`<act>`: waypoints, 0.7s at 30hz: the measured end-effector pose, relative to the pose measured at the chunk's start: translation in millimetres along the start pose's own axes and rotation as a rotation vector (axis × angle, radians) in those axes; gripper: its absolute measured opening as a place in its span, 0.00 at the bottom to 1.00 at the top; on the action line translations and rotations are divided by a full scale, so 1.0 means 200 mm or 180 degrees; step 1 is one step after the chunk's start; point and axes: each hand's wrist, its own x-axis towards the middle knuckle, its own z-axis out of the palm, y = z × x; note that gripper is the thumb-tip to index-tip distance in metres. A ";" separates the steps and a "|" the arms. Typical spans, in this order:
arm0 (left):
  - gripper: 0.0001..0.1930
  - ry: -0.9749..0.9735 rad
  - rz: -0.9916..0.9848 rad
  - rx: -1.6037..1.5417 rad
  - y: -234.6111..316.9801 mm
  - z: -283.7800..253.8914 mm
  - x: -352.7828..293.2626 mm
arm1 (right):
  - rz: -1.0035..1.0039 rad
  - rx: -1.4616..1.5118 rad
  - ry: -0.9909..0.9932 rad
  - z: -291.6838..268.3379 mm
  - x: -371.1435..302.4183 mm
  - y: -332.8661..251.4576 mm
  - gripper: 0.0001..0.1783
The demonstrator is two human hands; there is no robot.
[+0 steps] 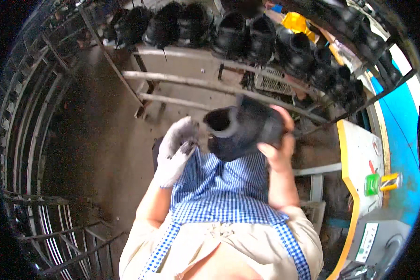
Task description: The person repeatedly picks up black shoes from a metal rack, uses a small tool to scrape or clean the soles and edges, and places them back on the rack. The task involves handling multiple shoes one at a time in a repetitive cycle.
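Observation:
My right hand is bare and grips a black ankle boot by its side, with the boot's opening turned toward me and to the left. My left hand wears a white work glove with dirty fingertips. It hovers just left of the boot's opening, fingers curled, close to the rim; whether it touches the boot I cannot tell. Both hands are held above my blue-and-white checked apron.
A metal rack ahead carries a row of black boots on its upper shelf. A yellow-edged machine table with a green part stands at right. Empty wire racks curve along the left. The floor is dark concrete.

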 end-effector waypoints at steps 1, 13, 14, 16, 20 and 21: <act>0.25 -0.0224 0.0356 0.0367 0.01 0.01 0.00 | 0.0252 0.0078 -0.0283 0.06 -0.04 0.07 0.44; 0.16 -0.0190 -0.1095 -0.1119 -0.06 0.09 -0.01 | 0.0306 0.0546 -0.1232 0.20 -0.04 0.08 0.33; 0.16 -0.0212 -0.1011 -0.1094 -0.06 0.10 -0.02 | 0.0014 0.0378 -0.1003 0.21 -0.04 0.07 0.25; 0.16 -0.0344 -0.1011 -0.0653 -0.05 0.11 -0.02 | -0.0126 0.0136 -0.1059 0.20 -0.04 0.09 0.23; 0.18 -0.0571 -0.0564 -0.0078 -0.03 0.13 -0.02 | -0.0437 -0.0187 -0.0993 0.21 -0.03 0.05 0.20; 0.18 -0.0579 -0.0408 0.0139 -0.05 0.11 -0.03 | -0.0509 -0.0192 -0.0987 0.22 -0.03 0.04 0.19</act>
